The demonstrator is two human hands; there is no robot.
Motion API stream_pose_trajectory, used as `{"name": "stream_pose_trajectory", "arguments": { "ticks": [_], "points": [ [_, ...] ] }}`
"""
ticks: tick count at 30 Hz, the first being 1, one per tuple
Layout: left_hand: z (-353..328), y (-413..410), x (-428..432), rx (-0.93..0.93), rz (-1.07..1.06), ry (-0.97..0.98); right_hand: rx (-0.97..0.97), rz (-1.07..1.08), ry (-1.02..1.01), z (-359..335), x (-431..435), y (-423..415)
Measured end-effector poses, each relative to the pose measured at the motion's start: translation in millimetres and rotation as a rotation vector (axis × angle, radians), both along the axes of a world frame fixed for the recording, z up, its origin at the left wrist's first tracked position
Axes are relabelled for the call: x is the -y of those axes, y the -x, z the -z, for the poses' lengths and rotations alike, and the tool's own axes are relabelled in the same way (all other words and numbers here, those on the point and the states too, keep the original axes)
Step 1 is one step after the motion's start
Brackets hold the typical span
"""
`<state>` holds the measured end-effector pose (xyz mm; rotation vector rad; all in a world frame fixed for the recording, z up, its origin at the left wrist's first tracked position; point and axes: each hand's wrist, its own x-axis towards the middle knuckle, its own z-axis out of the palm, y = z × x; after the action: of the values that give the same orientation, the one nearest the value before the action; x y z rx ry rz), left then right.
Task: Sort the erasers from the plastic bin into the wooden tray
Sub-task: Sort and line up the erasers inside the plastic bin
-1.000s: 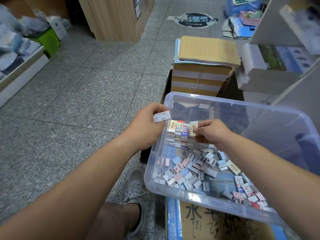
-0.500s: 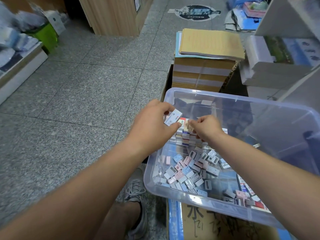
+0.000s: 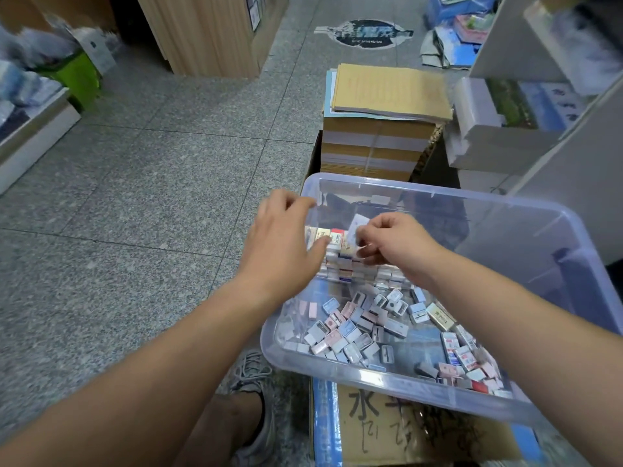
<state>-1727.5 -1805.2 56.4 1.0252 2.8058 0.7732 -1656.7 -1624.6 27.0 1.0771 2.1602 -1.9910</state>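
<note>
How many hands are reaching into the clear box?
2. The left hand is above the box rim; the right hand is over the stacked erasers, pinching a white eraser.

- Grey speckled tile floor (image 3: 151,197) with dark joints.
- A wooden cabinet (image 3: 209,32) stands on it at the far side.
- A round dark sticker (image 3: 367,33) lies flat near the cabinet.
- A green bin (image 3: 79,79) sits far left.
- A grey shoe (image 3: 253,399) rests just beside a handwritten cardboard box (image 3: 387,429).

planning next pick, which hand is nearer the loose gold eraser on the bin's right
Right. The right hand is beyond the gold eraser, slightly left, pinching a white eraser; the left hand is farther left at the plastic bin rim.
</note>
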Motion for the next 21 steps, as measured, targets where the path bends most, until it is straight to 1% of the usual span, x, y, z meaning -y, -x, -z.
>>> {"name": "stream_pose_trajectory", "arguments": {
  "ticks": [2, 4, 7, 9, 12, 17, 21],
  "points": [
    [4, 1, 2, 0.041, -0.039, 0.017, 0.111, 0.022, -0.066, 15, -16, -2],
    [8, -1, 2, 0.069, -0.049, 0.051, 0.196, 0.043, -0.076, 27, -26, -1],
    [11, -1, 1, 0.08, -0.053, 0.062, 0.27, 0.097, -0.113, 43, -31, 10],
    [13, -1, 0, 0.073, -0.055, 0.055, 0.306, 0.089, -0.163, 58, -35, 18],
    [13, -1, -1, 0.082, -0.06, 0.045, 0.314, 0.059, -0.23, 81, -39, 29],
    [14, 0, -2, 0.082, -0.065, 0.058, 0.343, -0.008, -0.438, 68, -28, 27],
    [14, 0, -2, 0.085, -0.06, 0.057, 0.334, -0.003, -0.416, 56, -22, 16]
  ]
}}
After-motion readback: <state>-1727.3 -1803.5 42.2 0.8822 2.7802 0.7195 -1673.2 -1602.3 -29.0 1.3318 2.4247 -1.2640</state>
